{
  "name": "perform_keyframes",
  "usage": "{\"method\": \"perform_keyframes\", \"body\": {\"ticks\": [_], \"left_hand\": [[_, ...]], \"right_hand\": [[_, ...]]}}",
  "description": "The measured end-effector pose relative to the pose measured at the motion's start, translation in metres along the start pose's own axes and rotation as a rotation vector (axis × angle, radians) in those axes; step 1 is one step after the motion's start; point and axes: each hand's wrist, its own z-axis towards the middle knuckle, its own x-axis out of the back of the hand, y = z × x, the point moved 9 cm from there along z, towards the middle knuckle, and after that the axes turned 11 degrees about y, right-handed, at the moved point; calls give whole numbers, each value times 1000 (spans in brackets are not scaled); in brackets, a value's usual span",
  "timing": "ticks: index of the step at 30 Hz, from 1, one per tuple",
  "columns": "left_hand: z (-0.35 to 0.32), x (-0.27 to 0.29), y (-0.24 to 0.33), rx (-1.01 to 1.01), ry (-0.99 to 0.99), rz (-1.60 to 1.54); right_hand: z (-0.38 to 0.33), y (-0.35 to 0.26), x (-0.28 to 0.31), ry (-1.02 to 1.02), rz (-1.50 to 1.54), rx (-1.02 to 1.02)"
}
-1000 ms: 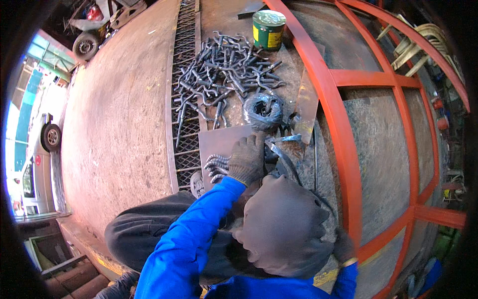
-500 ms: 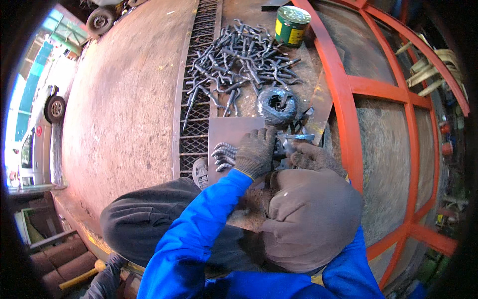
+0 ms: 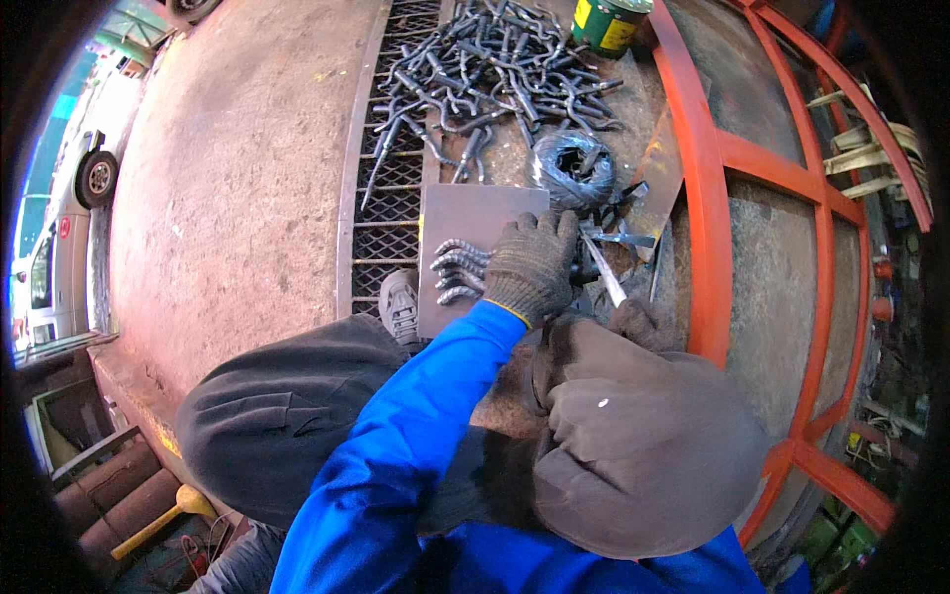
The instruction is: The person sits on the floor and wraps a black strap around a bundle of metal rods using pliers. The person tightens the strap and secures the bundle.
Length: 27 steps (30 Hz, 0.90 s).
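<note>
My left hand (image 3: 529, 265), in a grey-brown knit glove, is closed over a bundle of bent metal rods (image 3: 460, 269). Their ridged, curved ends stick out to its left above a flat metal plate (image 3: 445, 220). Low beside my knee, my gloved right hand (image 3: 638, 322) grips a pale strip of plastic twine (image 3: 606, 269), pulled taut toward the bundle; my knee partly hides its fingers. Just beyond my hands sits a roll of shiny plastic twine (image 3: 574, 170), with loose strands near it.
A heap of bent dark rods (image 3: 485, 74) lies ahead, partly over a floor grating (image 3: 381, 262). A green and yellow can (image 3: 609, 25) stands behind it. An orange-red metal frame (image 3: 693, 178) borders the right side. My shoe (image 3: 399, 302) rests left of the plate.
My right hand has drawn back toward my knee, stretching the twine strip into a straight line. My left hand stays on the bundle. The whole view has shifted slightly.
</note>
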Motion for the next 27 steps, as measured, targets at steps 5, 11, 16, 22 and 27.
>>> {"method": "perform_keyframes", "body": {"ticks": [5,11,16,22,27], "left_hand": [[-4,4,-9,20,-30,10],[0,1,-6,13,-24,-31],[-6,-3,-13,42,-51,15],[-1,4,-4,-19,-78,-53],[5,20,3,-47,28,-324]], "right_hand": [[-1,34,-12,-26,-25,23],[9,65,-19,-23,-8,35],[36,83,-44,-92,111,63],[108,94,-44,-231,-190,250],[153,59,-38,-419,-1033,605]]}}
